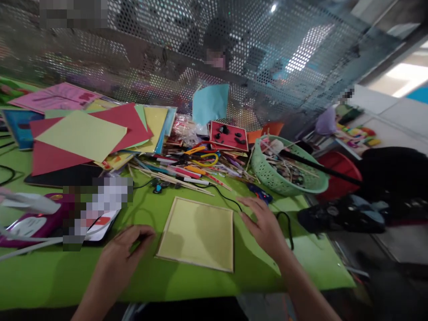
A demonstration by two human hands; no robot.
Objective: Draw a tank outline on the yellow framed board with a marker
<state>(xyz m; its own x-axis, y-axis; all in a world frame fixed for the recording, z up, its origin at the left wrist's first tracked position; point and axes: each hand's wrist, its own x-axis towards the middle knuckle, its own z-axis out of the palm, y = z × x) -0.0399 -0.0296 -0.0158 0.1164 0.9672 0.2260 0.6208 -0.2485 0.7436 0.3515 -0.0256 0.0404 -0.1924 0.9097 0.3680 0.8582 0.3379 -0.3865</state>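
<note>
A square yellow card with a thin stick border [199, 234] lies flat on the green table between my two hands. Just off its left edge is my left hand [125, 249], its fingers loosely curled. A gap shows between thumb and fingers, and no object is visible there. My right hand [262, 223] hovers by the card's right edge with its fingers spread, holding nothing. A thin dark cable runs close to those fingers. Beyond them lies a dark blue glue gun [259, 192], partly hidden by the hand.
Coloured paper sheets [83, 133] are stacked at the left, above a purple device [43, 223]. Scissors [209, 160], pens and thin sticks clutter the table's back. A green basket [290, 178] stands right, near a black strapped object [341, 214]. Perforated metal [150, 53] borders the back.
</note>
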